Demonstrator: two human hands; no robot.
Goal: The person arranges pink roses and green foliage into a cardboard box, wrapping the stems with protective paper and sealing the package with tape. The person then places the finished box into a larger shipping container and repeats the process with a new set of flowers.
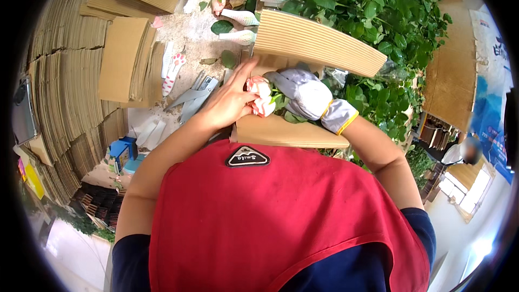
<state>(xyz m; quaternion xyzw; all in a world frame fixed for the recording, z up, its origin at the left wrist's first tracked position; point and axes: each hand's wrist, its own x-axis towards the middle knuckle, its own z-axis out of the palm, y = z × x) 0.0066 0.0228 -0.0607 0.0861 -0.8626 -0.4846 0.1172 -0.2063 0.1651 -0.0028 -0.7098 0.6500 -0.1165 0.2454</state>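
Two pale pink roses (260,96) lie with their heads to the left on a corrugated cardboard sheet (292,129). My bare left hand (229,101) is against the blooms, fingers spread, the index finger reaching up past them. In a grey-white glove with a yellow hem, my right hand (304,93) closes around the rose stems just right of the heads. The glove hides much of the stems and leaves. Just above the gloved hand, another corrugated cardboard piece (316,40) stands raised and slanted.
Roses in white foam net sleeves (239,37) and dense leafy stems (365,12) lie beyond. On the left are cardboard stacks (125,59), a grey metal stapler-like tool (194,97) and a paw-patterned cutter (174,74). A person (462,152) is at far right.
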